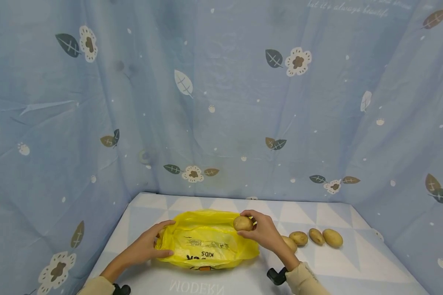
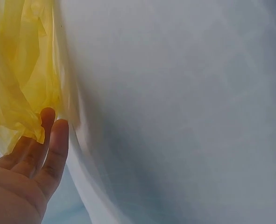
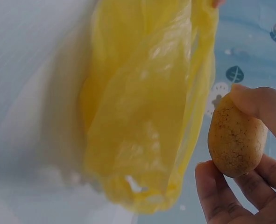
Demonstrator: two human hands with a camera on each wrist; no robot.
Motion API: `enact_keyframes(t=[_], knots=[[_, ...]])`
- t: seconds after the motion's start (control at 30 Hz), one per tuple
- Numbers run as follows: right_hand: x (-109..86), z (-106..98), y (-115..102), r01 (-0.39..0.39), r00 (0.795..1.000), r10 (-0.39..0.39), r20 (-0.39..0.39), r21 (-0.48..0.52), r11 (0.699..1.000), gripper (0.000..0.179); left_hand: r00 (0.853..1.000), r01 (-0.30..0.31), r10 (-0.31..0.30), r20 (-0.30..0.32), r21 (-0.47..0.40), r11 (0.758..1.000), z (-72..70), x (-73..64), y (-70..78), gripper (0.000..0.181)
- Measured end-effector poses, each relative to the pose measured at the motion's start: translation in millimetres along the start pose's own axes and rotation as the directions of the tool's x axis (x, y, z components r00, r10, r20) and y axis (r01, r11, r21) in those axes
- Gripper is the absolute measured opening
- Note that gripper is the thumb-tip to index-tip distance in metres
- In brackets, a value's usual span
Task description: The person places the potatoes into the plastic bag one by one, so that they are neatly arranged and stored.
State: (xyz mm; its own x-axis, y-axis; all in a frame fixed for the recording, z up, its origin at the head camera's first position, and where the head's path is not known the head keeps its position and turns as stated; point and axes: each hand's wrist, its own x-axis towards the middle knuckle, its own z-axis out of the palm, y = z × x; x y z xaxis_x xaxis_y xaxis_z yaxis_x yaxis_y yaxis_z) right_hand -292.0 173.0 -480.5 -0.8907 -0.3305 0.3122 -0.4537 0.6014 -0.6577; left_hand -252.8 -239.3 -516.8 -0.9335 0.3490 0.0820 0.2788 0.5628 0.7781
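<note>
A potato (image 1: 243,223) sits between the thumb and curled fingertips of the right hand (image 1: 265,233), held just above the right edge of a yellow plastic bag (image 1: 204,241); the right wrist view shows its cracked tan skin close up, with the bag hanging just beside it. The bag lies crumpled on the table (image 1: 354,266), and its printed lettering is upside down and only partly readable. The left hand (image 1: 147,246) grips the bag's left edge, thumb below and fingers curled over the rim; in the left wrist view only the palm and two fingers show, touching the bunched plastic, and the rest is blur. Four more potatoes (image 1: 315,237) lie in a row on the table to the right of the right hand, the nearest partly hidden behind the wrist. The table is pale with triangle patterns, closed in on three sides by a blue curtain (image 1: 221,102) printed with flowers and leaves.
</note>
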Motion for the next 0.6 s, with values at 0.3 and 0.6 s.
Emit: enact_keyframes(t=[0.3, 0.6], knots=[[12.0, 14.1, -15.8, 0.025, 0.998, -0.026, 0.053, 0.018, 1.000, 0.051, 1.000, 0.005, -0.005, -0.006, 0.008, 1.000, -0.4, -1.1, 2.4, 0.087], [22.4, 34.4, -27.1, 0.061, 0.993, -0.065, 0.094, 0.037, 0.997, 0.049, 1.000, 0.008, -0.008, -0.011, 0.010, 1.000, -0.1, -2.3, 0.6, 0.088]])
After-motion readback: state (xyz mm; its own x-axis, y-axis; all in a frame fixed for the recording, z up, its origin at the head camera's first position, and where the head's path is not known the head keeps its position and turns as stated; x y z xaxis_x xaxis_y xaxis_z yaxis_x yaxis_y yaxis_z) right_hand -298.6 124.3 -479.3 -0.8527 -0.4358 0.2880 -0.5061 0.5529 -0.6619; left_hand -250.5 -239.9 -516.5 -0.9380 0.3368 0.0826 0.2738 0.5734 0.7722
